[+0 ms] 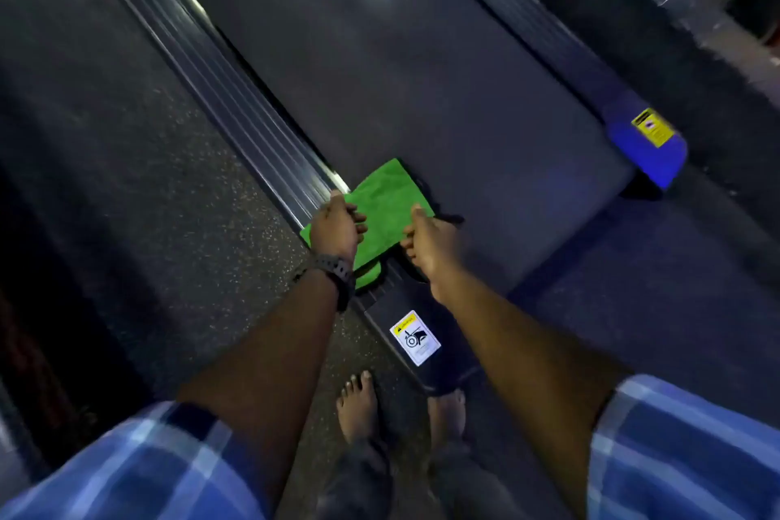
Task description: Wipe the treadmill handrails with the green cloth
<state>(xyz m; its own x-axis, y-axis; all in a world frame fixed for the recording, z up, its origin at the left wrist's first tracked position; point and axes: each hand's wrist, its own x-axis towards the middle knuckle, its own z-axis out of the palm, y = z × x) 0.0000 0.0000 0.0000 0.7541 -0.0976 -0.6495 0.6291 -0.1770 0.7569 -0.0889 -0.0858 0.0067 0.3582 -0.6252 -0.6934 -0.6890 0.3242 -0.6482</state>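
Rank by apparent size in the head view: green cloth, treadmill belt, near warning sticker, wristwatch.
1. treadmill belt
2. green cloth
3-4. near warning sticker and wristwatch: look alike, unranked; the strap is partly hidden.

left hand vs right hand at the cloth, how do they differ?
The left hand has a dark watch on its wrist; the right hand has a bare wrist. The left hand is over the green cloth by the ribbed side rail, the right at its belt-side edge. Both touch the cloth.
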